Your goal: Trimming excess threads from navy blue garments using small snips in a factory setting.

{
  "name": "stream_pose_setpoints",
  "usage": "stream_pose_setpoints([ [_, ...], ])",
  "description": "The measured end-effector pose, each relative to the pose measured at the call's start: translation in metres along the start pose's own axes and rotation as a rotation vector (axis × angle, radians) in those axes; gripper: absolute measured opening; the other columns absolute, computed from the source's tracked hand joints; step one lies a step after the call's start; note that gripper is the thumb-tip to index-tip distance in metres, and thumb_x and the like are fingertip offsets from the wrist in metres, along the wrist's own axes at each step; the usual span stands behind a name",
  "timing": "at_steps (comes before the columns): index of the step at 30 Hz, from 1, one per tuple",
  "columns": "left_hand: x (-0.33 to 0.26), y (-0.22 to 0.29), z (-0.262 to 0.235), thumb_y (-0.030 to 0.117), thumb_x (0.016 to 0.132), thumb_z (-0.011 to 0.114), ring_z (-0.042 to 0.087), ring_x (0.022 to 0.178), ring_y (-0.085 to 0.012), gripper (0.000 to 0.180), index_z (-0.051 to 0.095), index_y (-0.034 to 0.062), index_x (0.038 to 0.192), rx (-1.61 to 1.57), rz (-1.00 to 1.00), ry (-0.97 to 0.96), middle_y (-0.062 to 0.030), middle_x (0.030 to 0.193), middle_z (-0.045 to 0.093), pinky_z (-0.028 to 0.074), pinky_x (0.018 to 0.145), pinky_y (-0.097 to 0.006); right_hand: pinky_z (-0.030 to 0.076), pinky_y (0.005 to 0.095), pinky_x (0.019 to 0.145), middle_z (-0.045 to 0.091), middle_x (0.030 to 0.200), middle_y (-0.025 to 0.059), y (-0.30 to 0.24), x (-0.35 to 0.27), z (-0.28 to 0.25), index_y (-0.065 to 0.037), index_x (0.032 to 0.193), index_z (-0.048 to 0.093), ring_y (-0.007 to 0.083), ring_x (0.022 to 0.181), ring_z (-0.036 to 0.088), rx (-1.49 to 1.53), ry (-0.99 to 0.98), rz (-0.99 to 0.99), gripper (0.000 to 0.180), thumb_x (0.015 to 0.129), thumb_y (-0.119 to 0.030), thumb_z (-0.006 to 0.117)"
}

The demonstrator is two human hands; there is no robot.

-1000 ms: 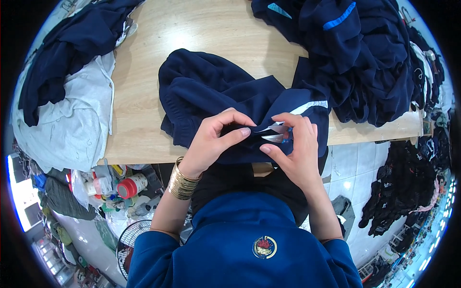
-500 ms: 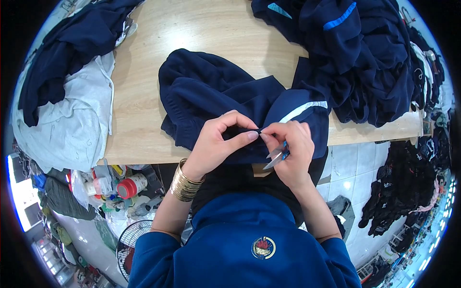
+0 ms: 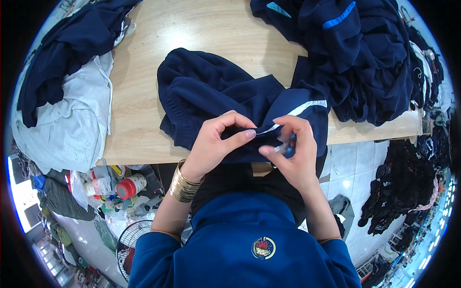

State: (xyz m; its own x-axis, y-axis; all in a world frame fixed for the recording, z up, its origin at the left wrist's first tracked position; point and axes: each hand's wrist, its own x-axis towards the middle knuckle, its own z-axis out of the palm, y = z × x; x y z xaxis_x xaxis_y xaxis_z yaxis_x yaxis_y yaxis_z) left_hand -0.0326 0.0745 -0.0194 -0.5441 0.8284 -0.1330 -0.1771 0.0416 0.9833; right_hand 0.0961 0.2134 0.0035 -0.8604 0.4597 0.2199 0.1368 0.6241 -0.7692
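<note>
A navy garment (image 3: 211, 91) with a ribbed gathered part and a white strip (image 3: 300, 109) lies bunched at the table's front edge. Thumb and forefinger of my left hand (image 3: 223, 137) pinch its fabric at the near end of the strip. My right hand (image 3: 297, 149) is just to the right, thumb and forefinger spread apart, the forefinger close to the strip. Tucked within that hand is a small pair of snips (image 3: 290, 146) with blue on it, smeared by motion and partly hidden by the fingers.
More navy garments with blue strips (image 3: 365, 62) are heaped at the table's right. Pale grey cloth (image 3: 72, 120) and navy cloth (image 3: 81, 43) hang over its left side. Below stand a red-lidded container (image 3: 129, 187) and a fan (image 3: 132, 240); black lace clothing (image 3: 401, 185) lies right.
My right thumb and forefinger have parted and drawn away from my left fingertips. The snips have turned within my right hand. My left hand keeps its pinch on the garment.
</note>
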Motion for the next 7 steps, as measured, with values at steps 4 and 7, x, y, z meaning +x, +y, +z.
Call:
stream_pose_setpoints([
  [4, -0.0004, 0.0043, 0.0008, 0.012, 0.082, 0.064, 0.053, 0.077, -0.0066, 0.014, 0.064, 0.002, 0.091, -0.062, -0.044, 0.0, -0.0007, 0.082, 0.06, 0.04, 0.072, -0.021, 0.037, 0.0316, 0.065, 0.054, 0.08, 0.0052, 0.0094, 0.0003, -0.0004, -0.006, 0.093, 0.055, 0.0191, 0.068, 0.051, -0.18, -0.083, -0.078, 0.036, 0.076, -0.034, 0.07],
  [7, -0.001, 0.0043, -0.0009, 0.013, 0.083, 0.063, 0.053, 0.078, -0.0069, 0.014, 0.064, 0.0027, 0.092, -0.102, -0.059, -0.01, -0.0005, 0.083, 0.061, 0.04, 0.074, -0.021, 0.039, 0.0346, 0.072, 0.057, 0.082, 0.006, 0.0094, -0.0028, -0.0048, -0.007, 0.094, 0.055, 0.0198, 0.072, 0.053, -0.22, -0.186, -0.003, 0.036, 0.078, -0.036, 0.068],
])
